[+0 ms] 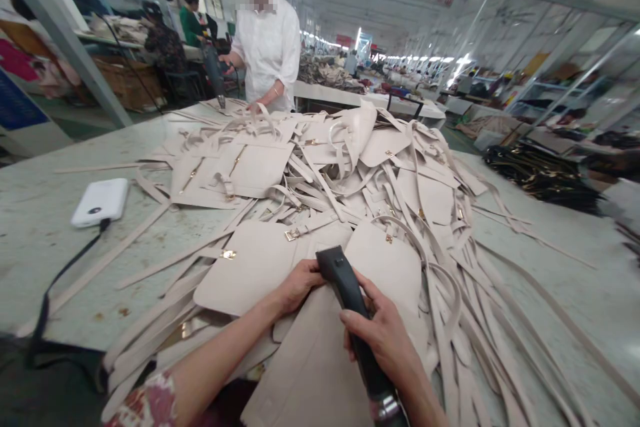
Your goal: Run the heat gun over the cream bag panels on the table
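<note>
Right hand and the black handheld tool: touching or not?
Touching. The head view shows it plainly: the right hand grips the black handheld tool, thumb laid across its body and fingers curled around it.

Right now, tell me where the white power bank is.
In the head view, the white power bank lies on the worktable at left, left of the heaped beige bag pieces, a black cable at its near edge.
</note>
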{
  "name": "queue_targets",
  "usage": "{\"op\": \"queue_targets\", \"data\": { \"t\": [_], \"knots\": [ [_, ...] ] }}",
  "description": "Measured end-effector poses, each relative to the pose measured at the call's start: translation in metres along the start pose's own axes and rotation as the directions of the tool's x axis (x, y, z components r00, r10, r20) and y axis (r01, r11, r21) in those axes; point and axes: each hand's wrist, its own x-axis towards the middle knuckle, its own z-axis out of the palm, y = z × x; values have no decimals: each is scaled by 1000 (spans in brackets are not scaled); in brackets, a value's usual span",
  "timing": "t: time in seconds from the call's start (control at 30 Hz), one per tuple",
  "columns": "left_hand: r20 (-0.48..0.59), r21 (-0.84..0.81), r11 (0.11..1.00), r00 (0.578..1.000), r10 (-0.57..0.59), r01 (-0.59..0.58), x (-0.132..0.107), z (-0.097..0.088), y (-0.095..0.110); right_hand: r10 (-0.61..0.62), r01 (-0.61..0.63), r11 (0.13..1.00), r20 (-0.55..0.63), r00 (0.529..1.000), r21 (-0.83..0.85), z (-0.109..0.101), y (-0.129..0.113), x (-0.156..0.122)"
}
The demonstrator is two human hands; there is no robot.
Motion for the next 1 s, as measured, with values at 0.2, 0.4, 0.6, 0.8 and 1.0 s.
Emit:
{"op": "queue_targets", "data": {
  "t": [0.2,0.4,0.6,0.8,1.0],
  "knots": [
    [-96,166,983,991,94,-77,18,15,26,-66,64,998,-171,983,-17,-7,-11,-14],
    [-85,330,940,989,122,-88,82,21,87,-1,-35,994,-324,946,-105,-23,-5,-56],
    [-145,462,866,980,-138,190,48,-21,81,80,-85,996,-185,980,-21,-17,56,-68],
    [-217,411,849,940,-262,332,-58,-51,81,110,-116,991,-81,991,-68,-10,74,-62],
    [-264,466,827,941,-211,316,-114,-50,62,95,-84,991,102,990,-103,4,78,-59]
  ]
}}
